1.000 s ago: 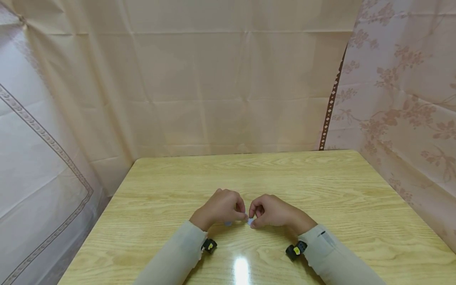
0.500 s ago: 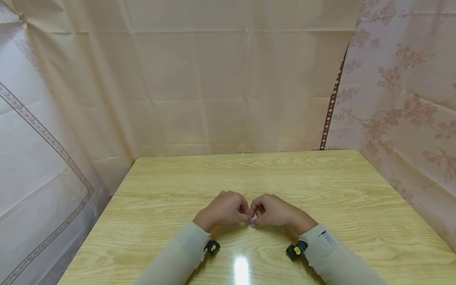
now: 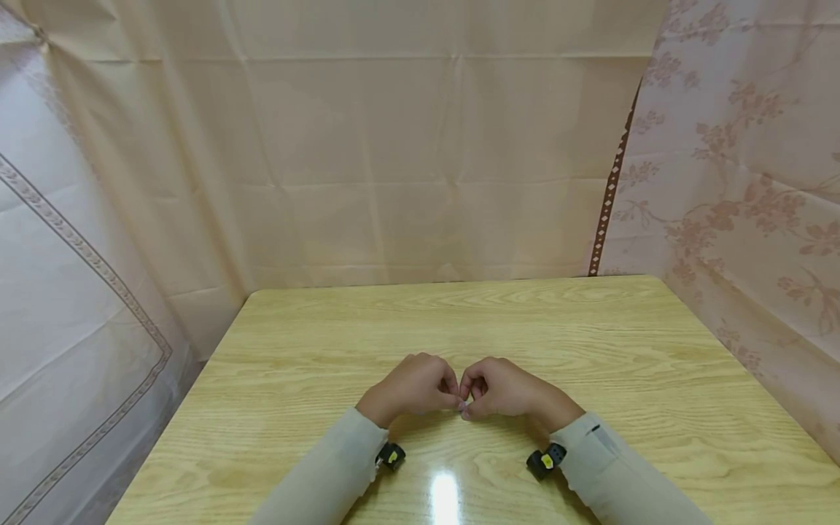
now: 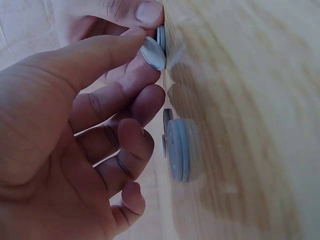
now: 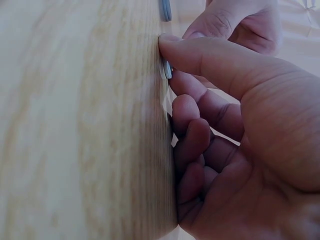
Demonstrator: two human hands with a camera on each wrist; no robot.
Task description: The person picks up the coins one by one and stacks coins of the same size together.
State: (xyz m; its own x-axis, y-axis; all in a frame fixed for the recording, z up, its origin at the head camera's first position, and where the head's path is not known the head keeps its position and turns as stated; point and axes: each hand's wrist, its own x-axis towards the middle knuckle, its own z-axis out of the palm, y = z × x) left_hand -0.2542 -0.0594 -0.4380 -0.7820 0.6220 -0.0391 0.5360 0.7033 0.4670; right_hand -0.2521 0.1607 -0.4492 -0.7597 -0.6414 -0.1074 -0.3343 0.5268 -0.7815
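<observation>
My left hand (image 3: 413, 383) pinches a small pale grey, coin-like disc (image 4: 154, 53) between thumb and forefinger, tilted just above the table. Right beside it, my right hand (image 3: 502, 388) holds a second thin disc (image 5: 167, 69) on edge at the wood, its thumb and forefinger on either side. Both hands meet at the fingertips, mid-table in the head view. Lower in the left wrist view, a larger bluish-grey disc or short stack (image 4: 179, 150) lies on the table under the left palm, with smaller discs (image 4: 167, 120) close behind it. In the head view, fingers mostly hide the discs.
The wood-grain table (image 3: 315, 335) spreads around both hands. A beige cloth (image 3: 420, 168) hangs behind its far edge, with patterned cloths (image 3: 755, 182) at the sides. Black straps with small devices (image 3: 546, 461) sit at both wrists.
My left hand has shifted slightly right, closing the small gap to the right hand, then held still. Pale pieces visible by the fingers a second ago are now mostly covered. The right hand stayed put.
</observation>
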